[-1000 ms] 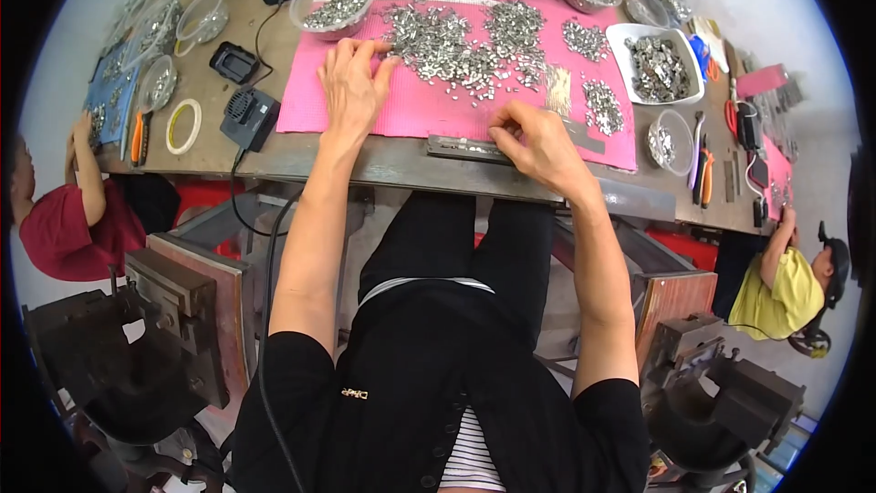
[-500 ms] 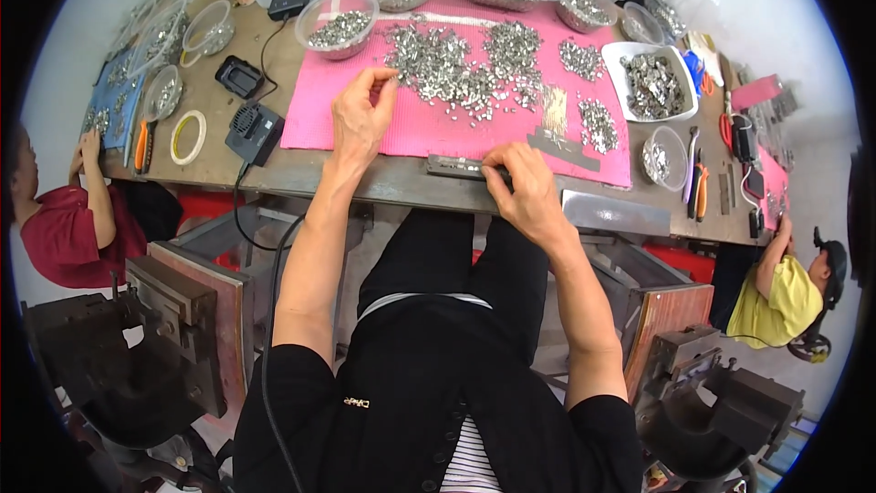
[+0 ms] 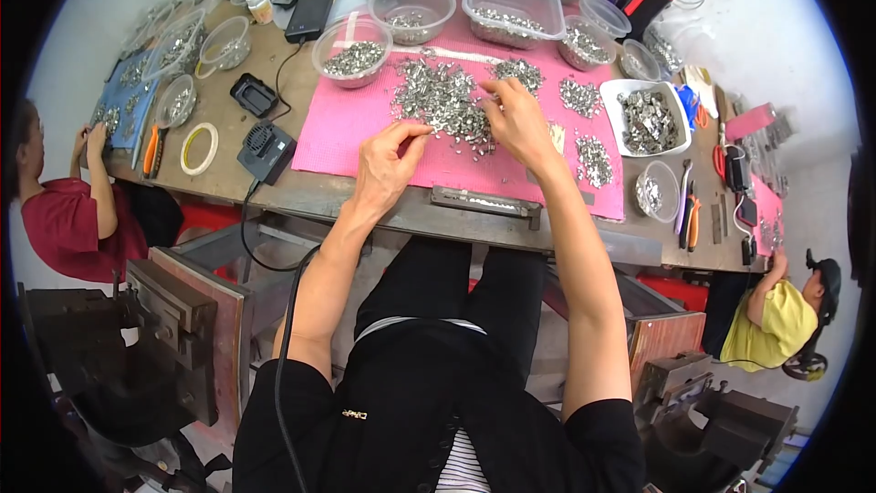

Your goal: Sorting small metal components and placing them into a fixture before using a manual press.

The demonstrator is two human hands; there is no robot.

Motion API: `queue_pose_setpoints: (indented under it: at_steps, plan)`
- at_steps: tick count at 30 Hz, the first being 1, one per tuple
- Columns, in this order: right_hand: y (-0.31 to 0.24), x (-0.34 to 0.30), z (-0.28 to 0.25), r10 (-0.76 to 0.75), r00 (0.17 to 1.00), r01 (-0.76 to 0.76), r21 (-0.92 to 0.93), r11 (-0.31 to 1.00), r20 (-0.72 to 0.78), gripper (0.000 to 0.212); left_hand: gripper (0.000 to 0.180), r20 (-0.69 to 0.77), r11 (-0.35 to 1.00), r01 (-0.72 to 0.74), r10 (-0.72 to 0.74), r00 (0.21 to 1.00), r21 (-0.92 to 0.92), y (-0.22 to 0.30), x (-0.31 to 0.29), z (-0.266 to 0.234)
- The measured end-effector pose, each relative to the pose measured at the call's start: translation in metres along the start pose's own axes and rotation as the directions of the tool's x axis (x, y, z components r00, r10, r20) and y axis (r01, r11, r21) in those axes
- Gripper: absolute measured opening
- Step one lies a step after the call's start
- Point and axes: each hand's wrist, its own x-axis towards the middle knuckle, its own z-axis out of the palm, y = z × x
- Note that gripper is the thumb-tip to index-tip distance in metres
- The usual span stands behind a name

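A loose pile of small shiny metal pieces (image 3: 438, 96) lies on a pink ribbed mat (image 3: 333, 141). At the pile's near-left edge my left hand (image 3: 385, 164) is closed, thumb and forefinger pinched together; whatever is between them is too small to make out. My right hand (image 3: 522, 123) reaches over the right part of the pile, its thumb and forefinger apart, touching or just above the pieces. A narrow dark metal bar-shaped holder (image 3: 484, 204) with small bright pieces along it rests at the table's front edge, below both hands.
Clear plastic tubs (image 3: 351, 53) of metal pieces line the far side, and a white square bowl (image 3: 644, 119) stands right. Left are a black charger (image 3: 266, 152), a tape roll (image 3: 199, 148) and orange-handled pliers (image 3: 152, 151). Two people work at the table's left and right ends.
My right hand has left the metal holder and moved up over the pile. My left hand has shifted right and nearer the pile's edge. The head view has tilted slightly.
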Motion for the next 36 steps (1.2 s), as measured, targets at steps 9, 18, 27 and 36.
queue_pose_setpoints:
  at_steps: [9, 18, 27, 36]
  plan:
    - [0.002, 0.031, 0.046, -0.114, 0.993, 0.114, -0.071, 0.991, -0.008, 0.015, 0.01, 0.061, 0.976, -0.053, 0.041, 0.997, 0.211, 0.002, -0.006, -0.01]
    - [-0.002, 0.024, 0.027, -0.121, 0.986, 0.119, -0.025, 0.993, -0.111, 0.013, 0.015, 0.104, 0.87, -0.316, 0.299, 0.948, 0.379, -0.014, -0.004, 0.0]
    - [-0.035, -0.062, -0.037, 0.075, 0.996, -0.062, 0.226, 0.972, -0.048, 0.011, 0.013, 0.044, 0.818, -0.269, 0.287, 0.957, 0.508, -0.016, -0.01, 0.0]
    - [-0.041, -0.133, -0.033, 0.039, 0.998, -0.028, 0.196, 0.98, -0.052, 0.011, 0.012, 0.181, 0.902, -0.294, 0.247, 0.952, 0.316, 0.002, -0.013, 0.006]
